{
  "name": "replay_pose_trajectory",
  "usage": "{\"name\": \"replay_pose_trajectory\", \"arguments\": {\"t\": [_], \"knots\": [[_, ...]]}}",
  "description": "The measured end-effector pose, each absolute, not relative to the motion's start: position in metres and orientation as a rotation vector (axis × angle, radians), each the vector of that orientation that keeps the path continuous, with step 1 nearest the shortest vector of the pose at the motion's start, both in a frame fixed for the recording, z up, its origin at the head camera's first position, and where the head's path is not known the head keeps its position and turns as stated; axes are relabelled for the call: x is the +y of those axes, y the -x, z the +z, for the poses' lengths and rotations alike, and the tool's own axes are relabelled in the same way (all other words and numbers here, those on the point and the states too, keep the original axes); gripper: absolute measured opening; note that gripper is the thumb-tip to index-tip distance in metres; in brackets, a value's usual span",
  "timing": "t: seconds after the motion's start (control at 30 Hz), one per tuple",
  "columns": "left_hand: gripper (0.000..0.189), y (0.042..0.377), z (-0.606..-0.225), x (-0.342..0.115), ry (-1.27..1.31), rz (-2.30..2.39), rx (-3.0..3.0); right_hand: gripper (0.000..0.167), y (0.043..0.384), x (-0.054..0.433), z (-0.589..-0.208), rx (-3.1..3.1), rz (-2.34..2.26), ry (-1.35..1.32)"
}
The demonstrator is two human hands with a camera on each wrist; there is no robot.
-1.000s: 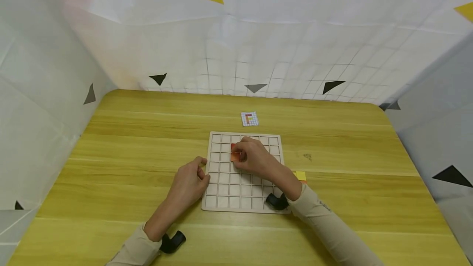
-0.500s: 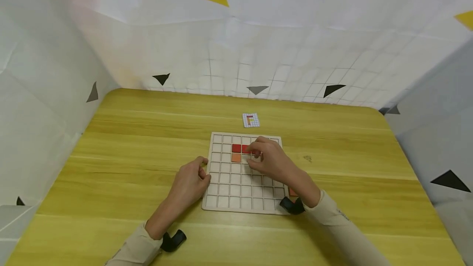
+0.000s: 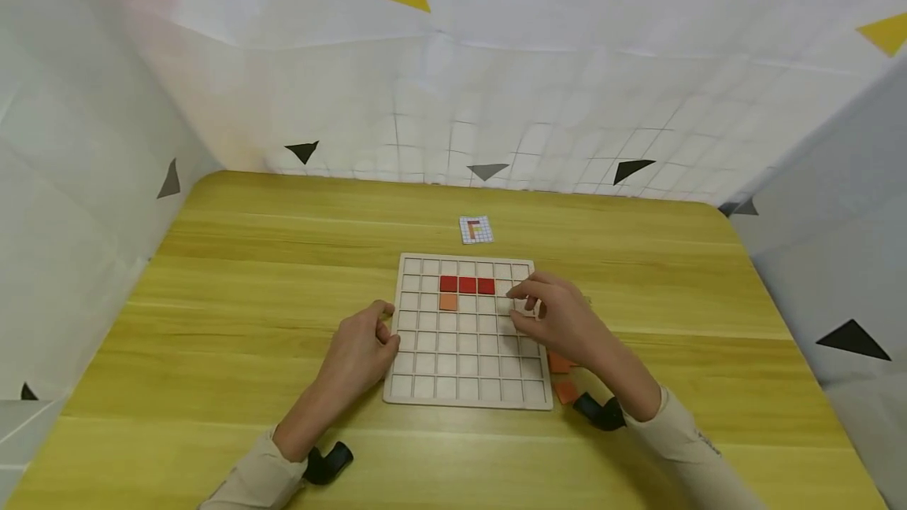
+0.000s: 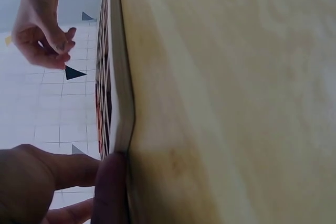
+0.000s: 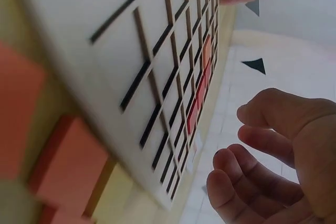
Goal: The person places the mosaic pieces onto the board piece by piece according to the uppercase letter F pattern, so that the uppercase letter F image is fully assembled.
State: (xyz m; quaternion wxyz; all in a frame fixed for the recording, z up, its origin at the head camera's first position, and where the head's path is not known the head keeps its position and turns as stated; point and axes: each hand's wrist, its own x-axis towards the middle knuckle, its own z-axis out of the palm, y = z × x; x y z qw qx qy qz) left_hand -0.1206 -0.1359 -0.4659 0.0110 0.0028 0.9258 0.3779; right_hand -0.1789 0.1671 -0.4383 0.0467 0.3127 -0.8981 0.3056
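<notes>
A pale wooden grid board [image 3: 468,345] lies on the table. Three red tiles [image 3: 468,285] form a row in its upper cells, with one orange tile [image 3: 448,302] directly below the leftmost red one. My left hand [image 3: 357,343] rests at the board's left edge, thumb and a finger touching the side, as the left wrist view also shows at the rim [image 4: 121,72]. Over the board's right side hovers my right hand [image 3: 560,317], fingers loosely bent and apart. Nothing shows between those fingers [image 5: 262,150] in the right wrist view.
Loose orange tiles [image 3: 565,393] lie beside the board's right edge, partly hidden by the right arm. A yellow tile [image 5: 113,195] is among them in the right wrist view. Behind the board lies a small printed card [image 3: 475,230] with a coloured grid pattern. White sheets [image 3: 453,85] surround the table.
My right hand has drawn away from the red and orange tiles toward the right, uncovering the whole red row and the loose orange tiles. My left hand stays at the board's edge.
</notes>
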Motion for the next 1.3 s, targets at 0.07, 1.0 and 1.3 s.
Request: {"name": "replay_pose_trajectory", "arguments": {"t": [0.07,1.0,1.3], "knots": [[0.036,0.121,-0.466,-0.136,-0.015,1.177,2.889,0.019,0.175,0.174,-0.438,-2.734,0.926,-0.928],[0.036,0.120,-0.465,-0.140,-0.010,1.197,2.872,0.024,0.140,0.223,-0.453,-2.708,0.859,-0.836],[0.036,0.120,-0.466,-0.138,-0.019,1.207,2.863,0.024,0.132,0.230,-0.459,-2.716,0.831,-0.831]]}}
